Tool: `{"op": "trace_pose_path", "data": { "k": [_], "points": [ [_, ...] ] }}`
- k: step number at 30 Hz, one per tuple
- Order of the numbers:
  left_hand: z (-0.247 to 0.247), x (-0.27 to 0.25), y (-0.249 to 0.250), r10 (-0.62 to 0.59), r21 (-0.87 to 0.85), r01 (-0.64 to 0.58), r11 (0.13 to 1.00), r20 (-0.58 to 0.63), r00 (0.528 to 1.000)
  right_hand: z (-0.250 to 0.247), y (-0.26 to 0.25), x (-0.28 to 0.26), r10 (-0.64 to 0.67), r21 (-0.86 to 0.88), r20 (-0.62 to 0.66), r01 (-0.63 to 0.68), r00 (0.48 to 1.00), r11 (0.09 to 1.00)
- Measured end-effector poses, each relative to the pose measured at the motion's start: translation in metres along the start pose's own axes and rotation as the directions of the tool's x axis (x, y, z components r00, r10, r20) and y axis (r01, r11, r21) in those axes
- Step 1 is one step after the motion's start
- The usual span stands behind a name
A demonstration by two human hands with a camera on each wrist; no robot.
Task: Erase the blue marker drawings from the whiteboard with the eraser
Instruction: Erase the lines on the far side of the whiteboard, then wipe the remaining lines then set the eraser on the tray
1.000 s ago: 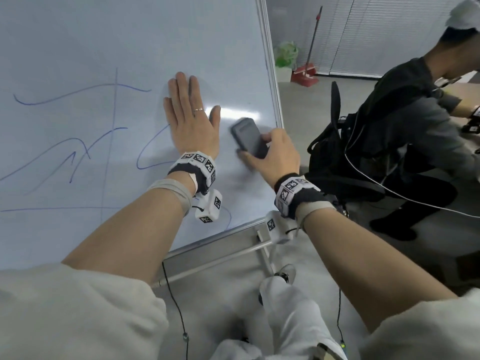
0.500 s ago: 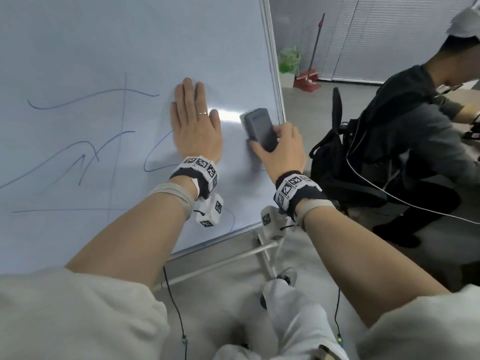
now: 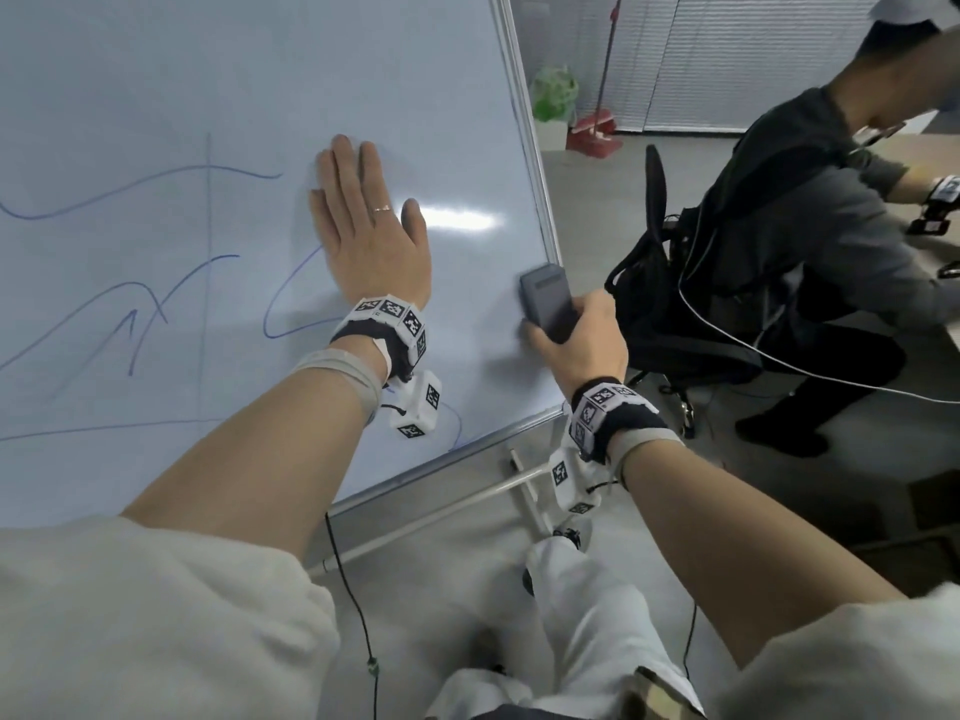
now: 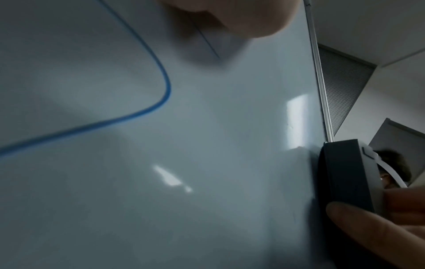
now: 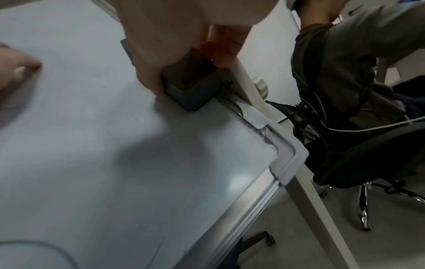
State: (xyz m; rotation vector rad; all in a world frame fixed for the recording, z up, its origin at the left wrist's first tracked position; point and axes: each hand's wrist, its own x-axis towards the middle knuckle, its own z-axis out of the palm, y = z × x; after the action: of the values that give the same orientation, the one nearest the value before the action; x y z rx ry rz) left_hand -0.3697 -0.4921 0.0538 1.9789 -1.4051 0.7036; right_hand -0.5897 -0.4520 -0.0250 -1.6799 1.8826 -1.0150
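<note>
Grey office flooring point(image 3: 675, 511) lay below the large white glossy whiteboard point(image 3: 156, 70), its blue marker lines point(image 3: 171, 288) mostly remaining at left. The left hand point(image 3: 369, 236) lay flat, fingers straight, bracing the board. The right hand point(image 3: 582, 340) gripped the dark grey rectangular plastic eraser point(image 3: 548, 298) by its long sides at the board's right edge, long axis pointing up-left. It looked light, rigid and easy to slide.

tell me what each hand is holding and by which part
Right hand grips the eraser by its long sides, near the lower end. Left hand holds nothing, flat on the whiteboard.
</note>
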Motion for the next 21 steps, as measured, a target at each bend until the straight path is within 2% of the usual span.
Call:
{"op": "trace_pose_path", "data": {
  "k": [3, 5, 9, 12, 17, 21],
  "points": [
    [0.000, -0.001, 0.001, -0.015, -0.002, 0.015, 1.000, -0.008, 1.000, 0.003, -0.004, -0.005, 0.015, 0.003, -0.028, -0.014, 0.999, 1.000],
    [0.000, 0.000, -0.004, -0.041, -0.011, 0.041, 0.999, -0.021, 0.999, 0.008, -0.010, -0.010, 0.005, 0.021, 0.005, -0.005, 1.000, 1.000],
    [-0.007, 0.000, -0.017, -0.026, -0.004, 0.026, 1.000, -0.003, 1.000, 0.013, -0.039, -0.007, -0.157, 0.047, 0.112, 0.153, 0.981, 0.987],
    [-0.020, -0.002, -0.027, 0.004, 0.006, -0.004, 1.000, -0.018, 1.000, 0.012, -0.067, 0.004, -0.265, 0.072, 0.012, 0.263, 0.964, 0.962],
    [-0.051, 0.003, -0.077, -0.200, 0.044, 0.206, 0.978, -0.109, 0.974, 0.024, -0.129, 0.015, -0.418, 0.039, -0.095, 0.422, 0.904, 0.906],
    [-0.076, 0.011, -0.127, -0.303, 0.073, 0.315, 0.946, -0.140, 0.943, 0.045, -0.186, 0.010, -0.470, 0.099, -0.176, 0.490, 0.865, 0.866]
  ]
}}
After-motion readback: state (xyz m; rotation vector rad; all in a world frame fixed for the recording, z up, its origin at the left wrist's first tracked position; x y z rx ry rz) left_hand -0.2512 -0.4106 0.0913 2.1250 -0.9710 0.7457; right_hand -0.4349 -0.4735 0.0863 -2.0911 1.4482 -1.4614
